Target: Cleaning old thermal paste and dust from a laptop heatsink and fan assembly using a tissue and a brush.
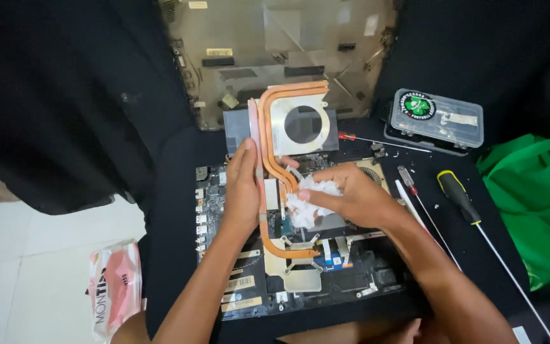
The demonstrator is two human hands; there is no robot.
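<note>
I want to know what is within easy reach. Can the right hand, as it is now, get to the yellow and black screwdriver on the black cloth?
Probably yes. The right hand presses a white tissue on the heat pipe assembly, and the yellow and black screwdriver lies uncovered to its right, with only two thin screwdrivers between them. It must release the tissue first.

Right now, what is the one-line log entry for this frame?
left hand: steadies copper heat pipe assembly | right hand: presses white tissue onto it | under: open laptop board | beside: screwdrivers

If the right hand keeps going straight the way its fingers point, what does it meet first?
The right hand, pressing a white tissue wad, points toward the copper heat pipes. Those pipes come first, with the left hand just beyond them; depth is hard to judge.
</note>
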